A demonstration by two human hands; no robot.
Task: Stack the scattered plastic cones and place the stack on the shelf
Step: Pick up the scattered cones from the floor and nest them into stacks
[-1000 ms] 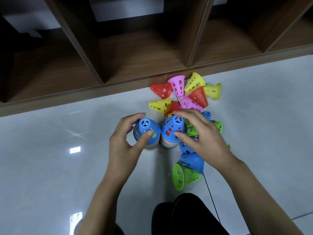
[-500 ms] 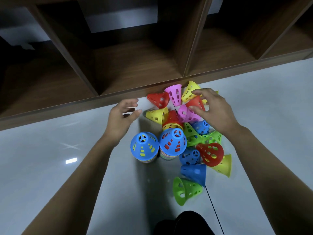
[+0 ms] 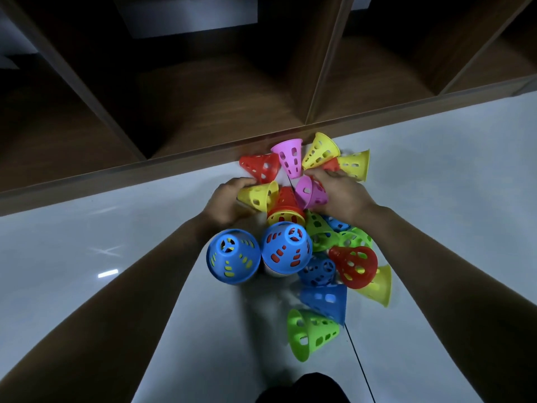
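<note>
Two upright cone stacks with blue tops stand side by side on the floor, the left stack and the right stack. Loose cones in several colours lie around them up to the shelf's front edge. My left hand grips a yellow cone lying on its side. My right hand closes on a pink cone, with a red cone partly hidden under the fingers. A red-over-yellow nested pair lies between my hands.
A dark wooden shelf with open compartments runs along the top, its base edge touching the farthest cones. A green cone and a blue cone lie nearest me. My dark knee shows at the bottom.
Both hands left the two blue-topped stacks and reached forward into the far cones. The left hand has taken hold of the yellow cone, the right the pink one.
</note>
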